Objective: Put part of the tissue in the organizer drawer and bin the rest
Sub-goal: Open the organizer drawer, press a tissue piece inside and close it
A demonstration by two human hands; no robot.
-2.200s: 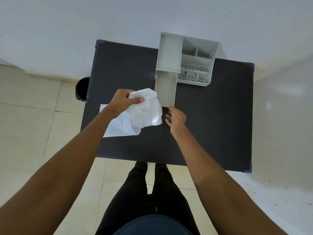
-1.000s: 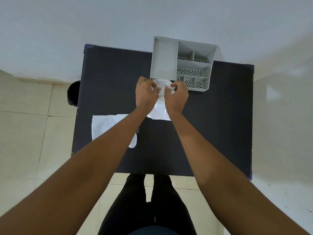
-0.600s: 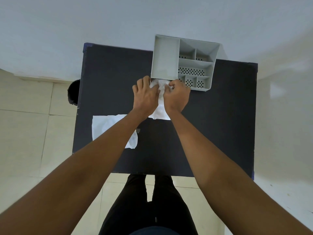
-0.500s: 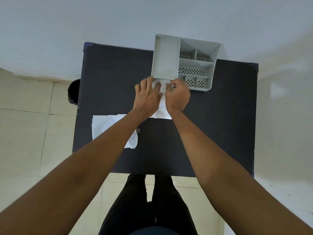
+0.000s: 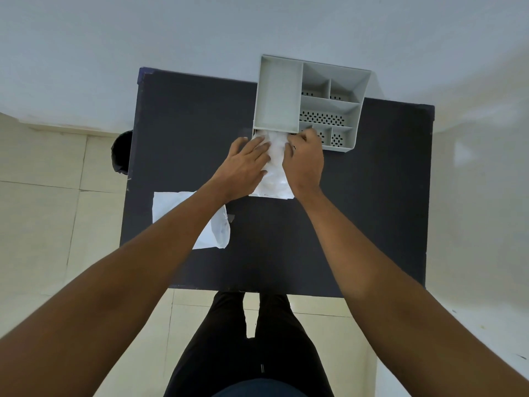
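A grey desk organizer (image 5: 309, 98) stands at the back of the black table (image 5: 357, 210). Its drawer is pulled out toward me and is filled with a white piece of tissue (image 5: 274, 173). My left hand (image 5: 243, 170) lies flat on the tissue's left side, fingers spread. My right hand (image 5: 305, 161) presses on its right side, with curled fingers pinching the tissue near the organizer's front. A second white tissue piece (image 5: 174, 207) lies flat on the table's left part, partly under my left forearm.
A black bin (image 5: 121, 153) stands on the tiled floor just off the table's left edge. A white wall runs behind the table. My legs are at the table's near edge.
The left hand carried one tissue piece from the table's left to the drawer, and the right hand joined it there. The left fingers have since flattened out over the tissue.
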